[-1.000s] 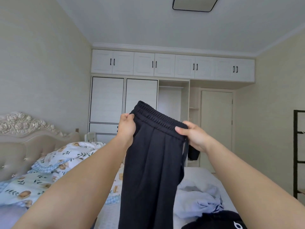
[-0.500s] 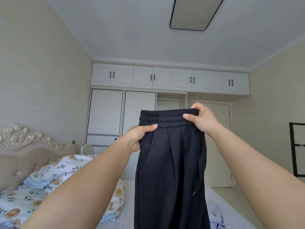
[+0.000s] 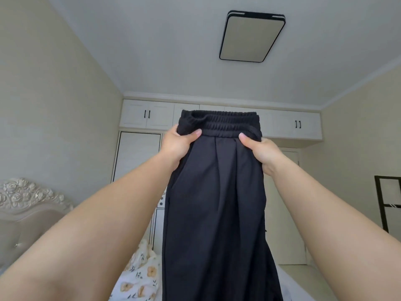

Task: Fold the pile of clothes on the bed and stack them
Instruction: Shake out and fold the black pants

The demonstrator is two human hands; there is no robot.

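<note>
Both arms are up and out, and between them hang the black trousers (image 3: 217,203), held in the air by the elasticated waistband. The left hand (image 3: 176,146) grips the left end of the band, thumb across the front and fingers tucked behind the cloth. The right hand (image 3: 262,152) pinches the right end the same way, thumb pressed on the front just under the gathers. The waistband sits level, in front of the white upper cupboards (image 3: 147,115), and the legs drop straight down together, out of view at the bottom (where the hems end I can't tell). Down to the left there's a flowered quilt (image 3: 141,276) on the bed, and further left the carved headboard (image 3: 28,198). Overhead, a rectangular ceiling light (image 3: 251,36); at the far right, a dark rack (image 3: 388,203) against the wall.
</note>
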